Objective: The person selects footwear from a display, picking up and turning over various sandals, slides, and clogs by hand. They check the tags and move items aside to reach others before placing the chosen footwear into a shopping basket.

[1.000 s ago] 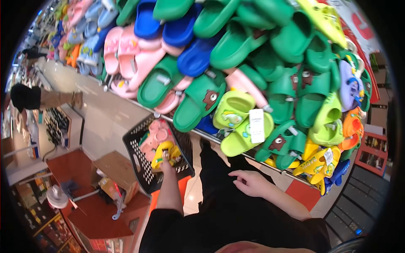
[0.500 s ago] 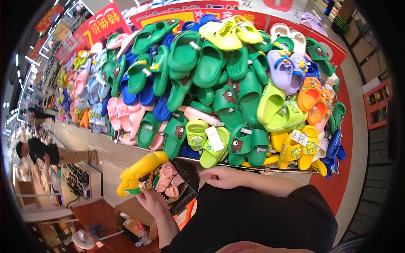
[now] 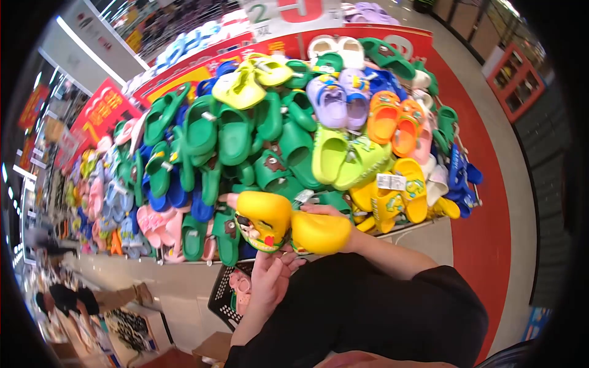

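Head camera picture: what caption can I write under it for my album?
Left hand and right hand hold yellow slippers before a heap of colourful slippers.

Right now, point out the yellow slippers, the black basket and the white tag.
yellow slippers (image 3: 264,210): head view, rounded toe.
black basket (image 3: 218,303): head view, mesh wall.
white tag (image 3: 391,181): head view, its middle.

Two slippers (image 3: 287,226) sit at frame centre, before the shoe pile (image 3: 245,135). A basket (image 3: 219,303) lies just below them, lower centre
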Demonstrator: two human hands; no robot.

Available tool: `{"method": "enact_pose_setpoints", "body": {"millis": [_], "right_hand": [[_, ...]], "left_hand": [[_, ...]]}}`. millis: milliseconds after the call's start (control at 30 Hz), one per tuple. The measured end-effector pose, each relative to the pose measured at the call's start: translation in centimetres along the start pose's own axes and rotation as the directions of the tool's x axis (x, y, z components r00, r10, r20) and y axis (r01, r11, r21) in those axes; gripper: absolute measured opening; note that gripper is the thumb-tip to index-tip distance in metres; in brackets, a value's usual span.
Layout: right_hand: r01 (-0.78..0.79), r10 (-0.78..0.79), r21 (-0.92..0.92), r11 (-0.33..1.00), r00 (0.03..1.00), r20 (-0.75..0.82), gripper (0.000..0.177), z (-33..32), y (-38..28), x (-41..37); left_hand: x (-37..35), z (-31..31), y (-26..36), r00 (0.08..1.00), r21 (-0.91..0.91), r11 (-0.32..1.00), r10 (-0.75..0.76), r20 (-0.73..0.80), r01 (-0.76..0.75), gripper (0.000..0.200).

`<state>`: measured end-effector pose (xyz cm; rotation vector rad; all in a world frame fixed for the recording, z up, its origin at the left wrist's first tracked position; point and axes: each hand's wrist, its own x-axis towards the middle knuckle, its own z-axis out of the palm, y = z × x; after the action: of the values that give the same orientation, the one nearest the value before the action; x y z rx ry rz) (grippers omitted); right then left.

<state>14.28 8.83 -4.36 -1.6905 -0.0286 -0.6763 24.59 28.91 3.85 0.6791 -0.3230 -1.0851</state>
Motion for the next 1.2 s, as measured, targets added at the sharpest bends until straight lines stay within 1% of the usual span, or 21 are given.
{"method": "enact_pose_setpoints", "body": {"millis": [33, 67, 267, 333, 433, 567, 600, 633, 667, 700, 733, 800, 833, 867, 933, 967, 1033, 1067, 1133, 1167, 1200], "right_hand": [[-0.202, 0.205, 0.089, 0.975, 0.978, -0.026, 0.074, -0.3, -0.8, -0.8], [-0.387, 0.400, 0.190, 0.902, 0.916, -0.035, 0.075, -0.4, -1.4, -1.6], [-0.377, 0.459, 0.327, 0.866, 0.859, -0.227, 0.062, -0.4, -2.0, -3.3], [-0.401, 0.503, 0.363, 0.841, 0.828, -0.249, 0.064, -0.7, -3.3, -3.9], [-0.400, 0.484, 0.290, 0.869, 0.809, -0.333, 0.064, -0.8, -4.1, -5.3], [-0.365, 0.453, 0.273, 0.890, 0.765, -0.457, 0.063, -0.3, -3.6, -7.6], [-0.327, 0.449, 0.317, 0.891, 0.740, -0.501, 0.059, 0.0, -2.8, -8.5], [-0.315, 0.469, 0.359, 0.879, 0.710, -0.525, 0.056, -0.1, -3.8, -9.0], [-0.303, 0.490, 0.401, 0.865, 0.680, -0.545, 0.053, -0.3, -5.0, -9.3], [-0.301, 0.492, 0.402, 0.865, 0.663, -0.564, 0.053, -0.3, -5.6, -9.9], [-0.249, 0.479, 0.426, 0.869, 0.637, -0.604, 0.051, -0.4, -6.0, -10.7], [-0.207, 0.475, 0.446, 0.871, 0.591, -0.652, 0.048, -0.4, -6.6, -12.5], [-0.164, 0.496, 0.502, 0.849, 0.574, -0.652, 0.046, -0.5, -6.7, -13.4], [-0.120, 0.517, 0.555, 0.823, 0.561, -0.647, 0.045, -0.6, -6.8, -14.0], [-0.090, 0.503, 0.558, 0.825, 0.567, -0.652, 0.045, -0.9, -7.4, -15.1], [-0.090, 0.524, 0.576, 0.813, 0.545, -0.654, 0.044, -1.1, -7.7, -15.8], [-0.110, 0.561, 0.601, 0.792, 0.519, -0.645, 0.042, -2.0, -7.7, -16.9], [-0.110, 0.559, 0.604, 0.790, 0.533, -0.635, 0.042, -2.8, -7.6, -17.5], [-0.130, 0.644, 0.665, 0.735, 0.442, -0.625, 0.041, -4.6, -7.4, -18.9], [-0.139, 0.613, 0.631, 0.763, 0.467, -0.638, 0.042, -5.7, -7.2, -19.8], [-0.143, 0.615, 0.636, 0.759, 0.481, -0.625, 0.042, -6.8, -7.3, -20.5]], "left_hand": [[0.1, -0.1, -0.1, 0.998, 0.053, 0.996, -0.067, -0.014, 0.068, 0.044], [0.3, -0.2, -0.1, 0.991, 0.108, 0.985, -0.132, -0.031, 0.135, 0.042], [1.6, -0.9, 0.0, 0.938, 0.021, 0.938, -0.344, -0.046, 0.345, 0.049], [2.1, -0.4, -0.1, 0.921, -0.117, 0.914, -0.390, 0.018, 0.390, 0.049], [2.7, 0.1, -0.5, 0.893, -0.100, 0.891, -0.448, -0.034, 0.443, 0.051], [3.2, 0.7, -0.6, 0.845, -0.047, 0.849, -0.528, -0.089, 0.526, 0.050], [3.1, 0.1, -0.8, 0.834, -0.034, 0.837, -0.546, -0.081, 0.546, 0.050], [2.9, -1.2, -1.1, 0.861, 0.204, 0.837, -0.484, -0.157, 0.507, 0.051], [2.9, -2.0, -1.3, 0.891, 0.431, 0.780, -0.402, -0.209, 0.453, 0.052], [2.7, -2.2, -1.9, 0.942, 0.616, 0.712, -0.255, -0.220, 0.336, 0.051], [2.9, -2.5, -2.6, 0.938, 0.617, 0.706, -0.278, -0.209, 0.347, 0.051], [3.2, -3.5, -4.7, 0.996, 0.811, 0.582, -0.087, -0.017, 0.064, 0.053], [3.7, -3.6, -5.6, 0.974, 0.734, 0.667, -0.222, 0.036, 0.125, 0.056], [4.0, -3.3, -6.6, 0.944, 0.688, 0.697, -0.326, 0.056, 0.200, 0.054], [4.5, -3.6, -8.8, 0.822, 0.399, 0.776, -0.562, 0.087, 0.489, 0.050], [4.6, -2.6, -9.6, 0.825, 0.388, 0.780, -0.559, 0.078, 0.491, 0.050], [4.8, -0.4, -11.2, 0.734, 0.109, 0.747, -0.664, 0.142, 0.655, 0.047], [4.9, 0.0, -12.3, 0.745, 0.108, 0.758, -0.653, 0.137, 0.644, 0.047], [5.2, 1.3, -14.5, 0.779, 0.080, 0.787, -0.617, 0.113, 0.611, 0.046], [4.8, 3.1, -14.6, 0.825, 0.258, 0.826, -0.546, 0.146, 0.501, 0.048], [5.2, 4.0, -15.4, 0.835, 0.257, 0.833, -0.533, 0.137, 0.490, 0.048]]}}
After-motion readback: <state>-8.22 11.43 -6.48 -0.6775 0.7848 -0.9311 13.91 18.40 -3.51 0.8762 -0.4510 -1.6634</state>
